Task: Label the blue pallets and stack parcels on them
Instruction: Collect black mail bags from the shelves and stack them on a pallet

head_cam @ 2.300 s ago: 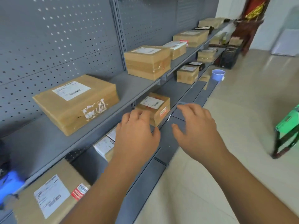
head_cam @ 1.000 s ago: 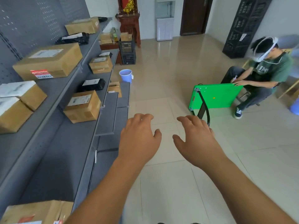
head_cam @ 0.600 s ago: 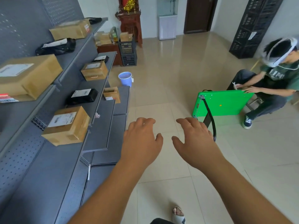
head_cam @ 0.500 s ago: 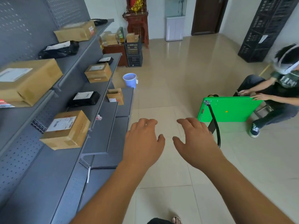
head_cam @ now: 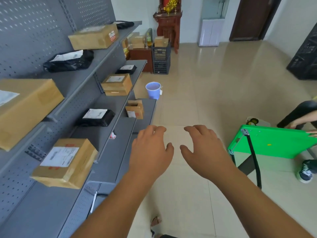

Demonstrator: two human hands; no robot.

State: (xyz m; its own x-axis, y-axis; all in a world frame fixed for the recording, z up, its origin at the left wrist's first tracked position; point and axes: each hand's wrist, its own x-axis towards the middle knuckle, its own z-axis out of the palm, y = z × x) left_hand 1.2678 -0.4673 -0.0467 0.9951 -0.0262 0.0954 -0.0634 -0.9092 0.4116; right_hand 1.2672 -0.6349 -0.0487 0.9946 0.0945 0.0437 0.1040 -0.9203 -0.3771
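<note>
My left hand (head_cam: 151,152) and my right hand (head_cam: 204,148) hover side by side over the tiled floor, palms down, fingers apart, holding nothing. Parcels lie on the grey shelving (head_cam: 109,152) at my left. The nearest is a labelled cardboard box (head_cam: 65,162) on the middle shelf, left of my left hand. Behind it lies a black bag parcel (head_cam: 96,117), and a further box (head_cam: 116,84). A small open box (head_cam: 135,109) sits on the lowest shelf. No blue pallet is in view.
A large box (head_cam: 25,109), a black bag (head_cam: 68,60) and another box (head_cam: 94,37) sit on the top shelf. A blue bucket (head_cam: 153,90) stands on the floor. A green folding table (head_cam: 274,143) lies tilted at right beside a seated person (head_cam: 301,115). Black crates (head_cam: 161,57) stand ahead.
My view has swung away from the shelf face toward the open room, then drifted left and slightly up. Both hands stay empty and held out in front.
</note>
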